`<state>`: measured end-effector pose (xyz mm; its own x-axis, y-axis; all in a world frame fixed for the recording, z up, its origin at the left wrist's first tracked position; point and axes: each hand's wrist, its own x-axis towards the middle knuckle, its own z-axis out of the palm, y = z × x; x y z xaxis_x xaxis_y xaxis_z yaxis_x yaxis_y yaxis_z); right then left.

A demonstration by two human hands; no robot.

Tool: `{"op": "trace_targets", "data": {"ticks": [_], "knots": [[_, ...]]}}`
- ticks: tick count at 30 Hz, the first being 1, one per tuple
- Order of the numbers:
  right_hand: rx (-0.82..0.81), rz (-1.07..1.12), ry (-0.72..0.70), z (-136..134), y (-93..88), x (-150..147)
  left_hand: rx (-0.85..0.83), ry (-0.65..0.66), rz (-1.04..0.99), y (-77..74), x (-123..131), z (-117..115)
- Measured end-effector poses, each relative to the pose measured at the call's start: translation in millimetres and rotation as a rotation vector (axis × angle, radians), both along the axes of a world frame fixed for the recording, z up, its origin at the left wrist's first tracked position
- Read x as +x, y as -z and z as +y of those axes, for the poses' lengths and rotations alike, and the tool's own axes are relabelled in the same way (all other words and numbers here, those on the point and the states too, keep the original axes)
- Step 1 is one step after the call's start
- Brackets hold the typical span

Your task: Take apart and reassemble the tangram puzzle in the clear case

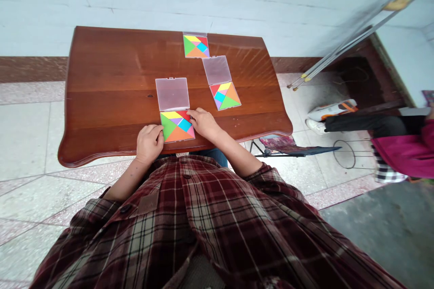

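A square tangram case (177, 126) with coloured pieces lies at the table's front edge, its clear lid (172, 94) folded open behind it. My left hand (149, 143) touches the case's left edge beside the green piece, thumb and fingers closed on that edge. At the upper right corner, by the red piece (185, 114), rests my right hand (203, 123) with its fingertips on the case's side. Whether it pinches a piece is too small to tell. A second open case (225, 95) lies to the right, and a third (195, 46) sits at the back edge.
The brown wooden table (111, 95) stands against a pale wall. Crutches (325, 61) lean at the right. A folding stool (281, 145) is beside the table's right front corner. Farther right sits a person (400, 144), legs stretched toward the table.
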<state>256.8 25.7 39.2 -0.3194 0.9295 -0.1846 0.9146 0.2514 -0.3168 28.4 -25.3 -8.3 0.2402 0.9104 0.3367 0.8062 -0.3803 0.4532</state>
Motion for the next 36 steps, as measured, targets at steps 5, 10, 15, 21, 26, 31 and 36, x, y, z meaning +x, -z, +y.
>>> {"op": "trace_targets", "data": {"ticks": [5,10,15,21,26,31,36], "knots": [[0.006,0.012,0.001,0.1,0.1,-0.1,-0.026,0.001,0.004,-0.9,-0.2,-0.2],[0.016,0.086,-0.024,-7.6,-6.4,-0.3,-0.043,-0.002,0.002,-3.9,0.9,-0.5],[-0.007,0.111,-0.161,-26.8,-12.5,-10.0,-0.042,-0.008,0.003,-2.5,0.7,-0.5],[-0.056,0.151,-0.222,-39.4,-12.9,-16.3,-0.049,0.004,-0.005,-0.4,-0.8,0.2],[0.057,0.293,-0.014,-39.6,1.8,6.1,-0.035,0.0,-0.023,-1.2,-0.6,0.5],[0.191,0.372,0.27,-39.5,27.1,36.6,-0.037,-0.006,-0.038,-1.1,-1.0,0.8],[0.264,0.379,0.303,-41.0,43.4,44.8,-0.061,-0.016,-0.061,-3.1,-2.3,1.5]]}}
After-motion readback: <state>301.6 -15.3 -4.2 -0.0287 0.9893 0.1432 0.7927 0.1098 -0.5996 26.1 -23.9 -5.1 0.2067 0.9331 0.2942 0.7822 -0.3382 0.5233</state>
